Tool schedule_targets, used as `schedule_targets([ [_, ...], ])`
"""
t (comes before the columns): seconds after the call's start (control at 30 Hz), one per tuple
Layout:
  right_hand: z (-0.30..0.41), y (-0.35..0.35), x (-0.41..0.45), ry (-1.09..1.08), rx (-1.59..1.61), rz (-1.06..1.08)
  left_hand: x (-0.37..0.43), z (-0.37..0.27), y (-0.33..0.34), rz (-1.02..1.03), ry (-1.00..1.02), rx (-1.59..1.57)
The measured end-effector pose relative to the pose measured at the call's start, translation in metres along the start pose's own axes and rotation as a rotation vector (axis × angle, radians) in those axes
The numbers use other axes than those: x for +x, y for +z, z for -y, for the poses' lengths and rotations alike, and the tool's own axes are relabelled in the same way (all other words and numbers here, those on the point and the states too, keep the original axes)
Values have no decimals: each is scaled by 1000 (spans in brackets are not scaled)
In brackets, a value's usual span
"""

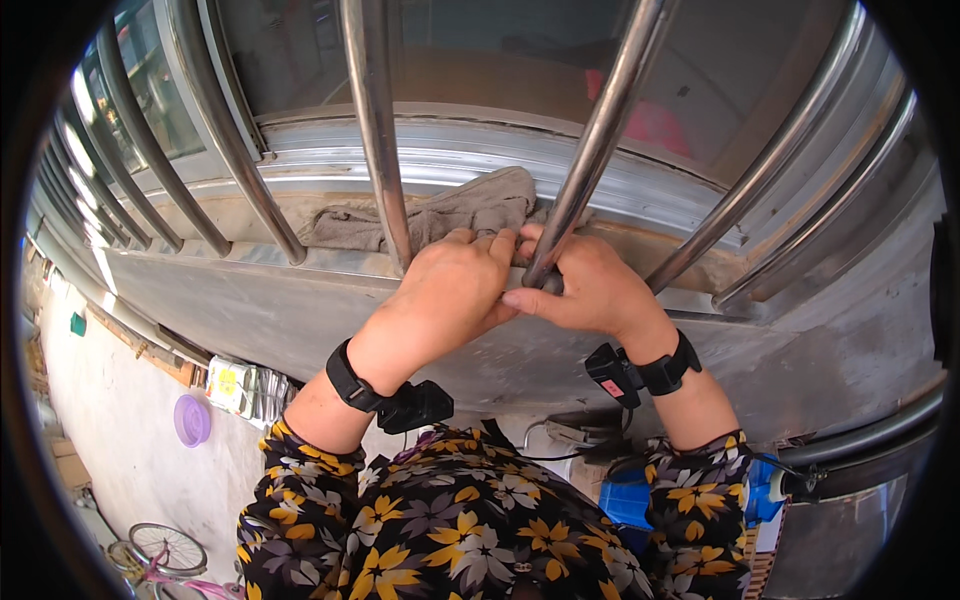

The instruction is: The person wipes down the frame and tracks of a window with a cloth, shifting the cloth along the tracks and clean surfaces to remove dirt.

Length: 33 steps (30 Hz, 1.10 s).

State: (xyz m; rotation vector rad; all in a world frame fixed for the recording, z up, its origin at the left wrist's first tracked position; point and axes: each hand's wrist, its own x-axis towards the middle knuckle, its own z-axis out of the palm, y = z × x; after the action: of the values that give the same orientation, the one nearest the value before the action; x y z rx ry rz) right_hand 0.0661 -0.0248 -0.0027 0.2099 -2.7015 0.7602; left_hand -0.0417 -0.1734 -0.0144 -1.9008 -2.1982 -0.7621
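A grey-brown towelling cloth (495,199) lies bunched on the window ledge, behind the upright metal bars. My left hand (457,277) is curled over its front edge, with the fingertips pressed into the fabric between two bars. Around the foot of one steel bar (581,157) closes my right hand (596,281), its fingers passing behind and its thumb in front. A small dark grey piece, perhaps cloth, shows between that palm and the bar. My two hands nearly touch at the thumb. Part of the cloth is hidden under my fingers.
More steel bars (214,142) rise from the sill on both sides. Behind them run the aluminium window track (450,154) and glass. Below left are a purple basin (192,421), tied stacked papers (247,390) and a pink bicycle (169,559). Blue plastic (624,501) sits below right.
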Motion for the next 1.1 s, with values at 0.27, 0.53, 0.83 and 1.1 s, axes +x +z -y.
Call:
schedule_targets([
  [0.27,6,1,-15,31,-58,-22,4,-6,8,-64,38,-102],
  [0.53,11,-5,-14,86,-62,48,9,3,11,-98,77,-79],
  [0.83,2,0,6,92,127,42,-1,5,5,-76,48,-12],
  [1.1,12,-5,1,-57,-73,-67,-1,-1,12,-102,78,19],
])
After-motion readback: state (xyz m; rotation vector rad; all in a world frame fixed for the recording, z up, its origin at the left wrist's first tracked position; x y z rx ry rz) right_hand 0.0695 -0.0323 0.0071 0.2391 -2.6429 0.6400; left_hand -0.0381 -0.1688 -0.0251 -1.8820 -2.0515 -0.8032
